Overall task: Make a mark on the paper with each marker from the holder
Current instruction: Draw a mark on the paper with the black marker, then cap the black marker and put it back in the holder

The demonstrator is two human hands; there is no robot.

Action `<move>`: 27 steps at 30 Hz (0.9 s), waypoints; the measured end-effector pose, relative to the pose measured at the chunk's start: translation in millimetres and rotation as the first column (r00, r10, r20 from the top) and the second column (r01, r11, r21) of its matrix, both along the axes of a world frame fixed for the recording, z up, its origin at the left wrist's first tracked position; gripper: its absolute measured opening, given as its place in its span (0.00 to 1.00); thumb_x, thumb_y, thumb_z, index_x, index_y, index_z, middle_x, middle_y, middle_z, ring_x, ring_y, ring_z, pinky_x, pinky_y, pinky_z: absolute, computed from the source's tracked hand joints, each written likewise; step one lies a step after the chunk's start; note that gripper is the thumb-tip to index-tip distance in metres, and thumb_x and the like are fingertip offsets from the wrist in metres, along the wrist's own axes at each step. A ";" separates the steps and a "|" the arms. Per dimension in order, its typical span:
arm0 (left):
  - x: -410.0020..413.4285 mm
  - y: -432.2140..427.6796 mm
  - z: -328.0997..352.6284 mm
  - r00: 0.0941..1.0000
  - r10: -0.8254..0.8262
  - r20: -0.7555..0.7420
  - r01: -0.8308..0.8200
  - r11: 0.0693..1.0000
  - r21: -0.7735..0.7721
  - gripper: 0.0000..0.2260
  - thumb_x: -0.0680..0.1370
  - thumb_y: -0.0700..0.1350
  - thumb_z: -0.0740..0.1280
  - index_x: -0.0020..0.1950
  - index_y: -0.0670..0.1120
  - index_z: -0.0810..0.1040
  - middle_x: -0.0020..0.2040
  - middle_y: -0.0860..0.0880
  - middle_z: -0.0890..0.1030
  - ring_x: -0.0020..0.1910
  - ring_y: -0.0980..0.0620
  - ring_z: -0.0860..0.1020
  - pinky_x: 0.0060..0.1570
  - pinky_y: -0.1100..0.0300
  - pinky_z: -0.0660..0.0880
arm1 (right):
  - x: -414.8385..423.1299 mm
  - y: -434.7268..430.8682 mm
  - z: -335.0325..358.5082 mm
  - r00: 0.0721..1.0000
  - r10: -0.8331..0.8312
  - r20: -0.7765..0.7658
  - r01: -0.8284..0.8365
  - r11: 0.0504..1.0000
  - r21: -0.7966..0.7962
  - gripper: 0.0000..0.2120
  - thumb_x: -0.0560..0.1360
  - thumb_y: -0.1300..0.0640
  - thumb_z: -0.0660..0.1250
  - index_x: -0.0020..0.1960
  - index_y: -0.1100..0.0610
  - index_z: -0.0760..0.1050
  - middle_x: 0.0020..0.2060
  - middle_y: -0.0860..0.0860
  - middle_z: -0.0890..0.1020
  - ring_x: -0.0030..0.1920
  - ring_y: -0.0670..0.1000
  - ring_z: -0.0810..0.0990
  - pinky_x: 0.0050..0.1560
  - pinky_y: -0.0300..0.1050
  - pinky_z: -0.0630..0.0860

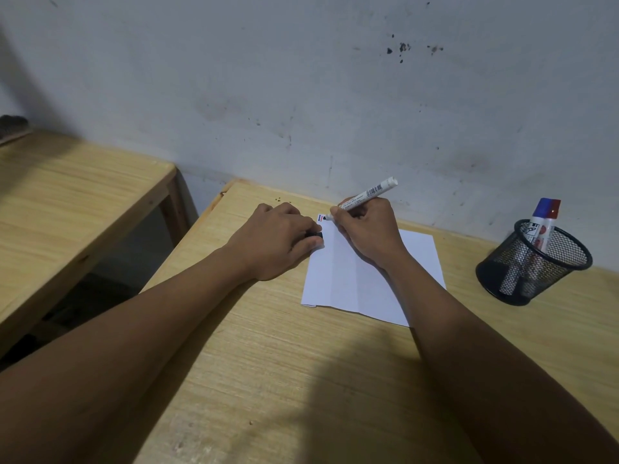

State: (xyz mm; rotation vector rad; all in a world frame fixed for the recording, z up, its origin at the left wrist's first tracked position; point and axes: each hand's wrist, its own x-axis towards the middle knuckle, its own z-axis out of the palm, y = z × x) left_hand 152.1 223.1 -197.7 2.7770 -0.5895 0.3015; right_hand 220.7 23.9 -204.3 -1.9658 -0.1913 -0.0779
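Pale wood, white paper, black mesh

The table [268,346] is light yellow wood with fine grain; the paper [361,279] is plain white with small red, blue and black marks [322,217] at its 11 o'clock corner. The marker [371,190] is white with black print and a barcode. The holder [532,262], at 3 o'clock, is black mesh, holding white markers capped blue [544,206] and red [555,208]. The wall [301,78] is grey-white, dark-speckled.
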 end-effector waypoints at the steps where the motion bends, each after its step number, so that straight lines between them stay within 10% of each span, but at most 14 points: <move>1: 0.0 0.1 -0.1 1.000 0.000 0.002 0.000 1.000 0.001 0.21 0.81 0.63 0.52 0.61 0.57 0.79 0.55 0.57 0.83 0.60 0.55 0.73 0.58 0.47 0.69 | -0.6 -0.3 0.4 1.000 0.003 -0.002 -0.003 1.000 -0.003 0.10 0.74 0.52 0.75 0.46 0.59 0.84 0.34 0.47 0.85 0.36 0.48 0.83 0.41 0.46 0.80; 14: 0.3 0.5 -1.6 1.000 -0.004 -0.002 0.004 1.000 -0.006 0.21 0.81 0.63 0.52 0.61 0.57 0.79 0.55 0.58 0.83 0.61 0.56 0.73 0.57 0.48 0.68 | -4.7 0.5 3.8 1.000 0.019 -0.016 -0.018 0.999 0.039 0.09 0.71 0.52 0.75 0.43 0.58 0.84 0.35 0.49 0.86 0.37 0.51 0.85 0.47 0.56 0.85; 23: -3.3 -0.9 7.6 0.999 0.007 -0.045 -0.005 0.999 0.051 0.20 0.81 0.61 0.54 0.63 0.55 0.79 0.58 0.56 0.83 0.61 0.54 0.75 0.56 0.49 0.72 | -28.8 -10.6 52.3 0.998 -0.009 -0.057 0.034 0.884 0.465 0.05 0.76 0.61 0.75 0.49 0.62 0.83 0.41 0.56 0.86 0.41 0.53 0.85 0.46 0.47 0.83; 27: -14.8 -7.7 21.7 0.991 0.031 -0.129 -0.044 0.994 -0.098 0.18 0.79 0.60 0.56 0.47 0.49 0.79 0.43 0.52 0.83 0.43 0.51 0.78 0.43 0.53 0.72 | -44.8 -31.2 82.5 1.000 -0.012 -0.014 0.017 0.898 0.439 0.04 0.77 0.63 0.74 0.50 0.63 0.82 0.42 0.58 0.86 0.39 0.52 0.85 0.48 0.47 0.85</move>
